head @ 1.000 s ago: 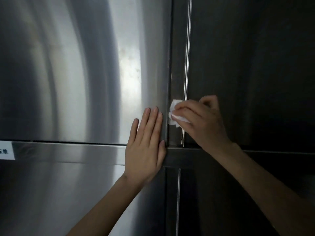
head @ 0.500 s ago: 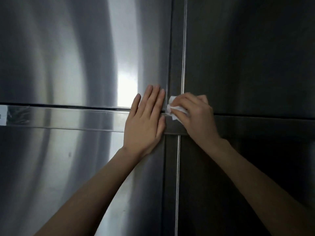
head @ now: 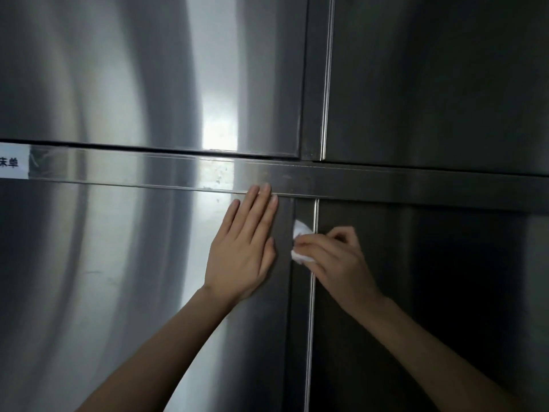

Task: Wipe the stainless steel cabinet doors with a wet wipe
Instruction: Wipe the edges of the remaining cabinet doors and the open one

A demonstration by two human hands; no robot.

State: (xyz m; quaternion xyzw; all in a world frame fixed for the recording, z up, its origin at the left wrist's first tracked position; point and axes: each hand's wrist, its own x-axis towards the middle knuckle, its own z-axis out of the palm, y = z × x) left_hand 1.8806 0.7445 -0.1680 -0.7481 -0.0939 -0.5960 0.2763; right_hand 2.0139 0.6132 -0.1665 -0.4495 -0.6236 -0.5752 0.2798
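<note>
Found the left hand (head: 240,251) laid flat on the lower left door (head: 118,292), its fingers (head: 261,209) straight, close together and pointing up, the tips reaching the lower edge of the crossbar (head: 386,185). Held nothing there. Found the right hand (head: 335,257) just beside it, fingers curled round a crumpled white wipe (head: 299,231), pinching it against the narrow strip (head: 300,307) between the two lower doors, a little below the crossbar. Saw part of the wipe poking out above and to the left of those fingers, close to the bright seam at the edge of the lower right door (head: 430,292). Saw a small gap between the two hands, no contact. Noted both forearms coming up from the bottom edge. Noted a bright glare patch low on the upper left door (head: 148,69) and on the crossbar under it, with faint specks in it. Noted the upper right door (head: 430,78) in shadow. Noted a white label (head: 13,165) with dark characters at the crossbar's left end, cut off by the edge of the view.
</note>
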